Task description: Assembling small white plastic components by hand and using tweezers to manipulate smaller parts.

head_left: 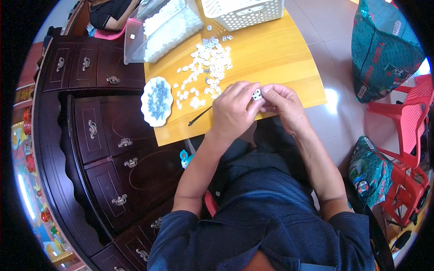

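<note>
Small white part (257, 94), dark spots on face, pinched between both hands just past table's near edge. Yellow wooden table (280, 58): loose white parts (209, 61) scattered mid-top, white dish (157, 100) of blue bits at left edge, black tool (200, 116) near front edge, white basket (242, 12) at far edge. Dark dresser (104, 135) left of table; red chair (407, 117) right. Left hand (233, 110) and right hand (282, 106) meet, fingers curled shut on part.

Glossy wood table (280, 63); white plastic basket (244, 16).
</note>
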A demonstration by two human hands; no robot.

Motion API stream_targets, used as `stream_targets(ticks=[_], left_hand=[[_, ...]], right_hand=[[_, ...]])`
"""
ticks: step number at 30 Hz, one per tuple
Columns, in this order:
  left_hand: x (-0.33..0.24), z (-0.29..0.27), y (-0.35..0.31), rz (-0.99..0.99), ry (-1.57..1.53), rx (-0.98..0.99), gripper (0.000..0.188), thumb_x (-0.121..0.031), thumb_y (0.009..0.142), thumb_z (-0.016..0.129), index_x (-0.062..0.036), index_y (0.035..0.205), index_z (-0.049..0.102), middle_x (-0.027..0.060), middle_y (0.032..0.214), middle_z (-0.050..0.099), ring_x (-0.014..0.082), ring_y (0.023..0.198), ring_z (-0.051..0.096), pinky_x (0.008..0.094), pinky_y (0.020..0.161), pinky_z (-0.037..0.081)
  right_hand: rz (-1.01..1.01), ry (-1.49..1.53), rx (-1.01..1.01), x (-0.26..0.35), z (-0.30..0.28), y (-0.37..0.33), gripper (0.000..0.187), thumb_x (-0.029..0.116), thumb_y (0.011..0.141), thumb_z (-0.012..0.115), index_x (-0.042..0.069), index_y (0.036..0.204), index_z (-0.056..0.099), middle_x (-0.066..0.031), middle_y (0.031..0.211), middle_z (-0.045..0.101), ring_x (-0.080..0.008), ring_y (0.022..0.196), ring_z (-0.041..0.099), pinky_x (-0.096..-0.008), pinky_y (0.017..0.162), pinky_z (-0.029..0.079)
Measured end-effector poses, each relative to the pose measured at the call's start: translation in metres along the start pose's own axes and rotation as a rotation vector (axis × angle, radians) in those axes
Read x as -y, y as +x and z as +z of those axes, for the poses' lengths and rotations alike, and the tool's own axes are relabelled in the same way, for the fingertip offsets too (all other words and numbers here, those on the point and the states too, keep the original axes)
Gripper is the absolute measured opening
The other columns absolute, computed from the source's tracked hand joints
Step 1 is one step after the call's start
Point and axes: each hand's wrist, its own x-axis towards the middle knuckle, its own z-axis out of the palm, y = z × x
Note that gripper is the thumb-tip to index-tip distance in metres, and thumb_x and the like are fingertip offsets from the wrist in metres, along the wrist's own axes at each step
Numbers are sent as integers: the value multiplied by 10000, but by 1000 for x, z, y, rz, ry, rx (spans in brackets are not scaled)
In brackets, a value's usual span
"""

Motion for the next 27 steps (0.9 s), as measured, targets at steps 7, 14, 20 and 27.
stream_targets(ticks=[7,14,20,27], left_hand=[[-1,-4,0,0,-38,38,258,-92,794,736,-27,1036,676,110,945,683,301,861,674,387,739,546],[1,-1,1,-3,-70,42,256,-91,789,739,-16,1026,680,118,943,691,304,860,678,389,740,550],[7,4,0,26,-99,36,240,-87,799,738,-5,1019,688,133,946,704,308,844,689,388,735,559],[7,5,1,-34,-188,16,205,-74,814,746,-20,1003,689,134,930,707,303,806,693,378,704,560]], right_hand=[[19,-67,-60,3,3,-4,228,258,964,677,38,934,725,-18,833,701,-82,741,623,-226,711,510],[-46,-57,-94,-1,4,-3,215,237,951,690,27,928,729,-26,838,704,-96,745,632,-244,717,515],[-83,-76,-131,-2,7,-5,201,202,952,681,11,912,731,-19,824,697,-84,749,621,-242,717,505],[-126,-139,-163,-5,8,-5,210,208,964,677,11,922,735,6,813,678,-63,746,586,-228,704,479]])
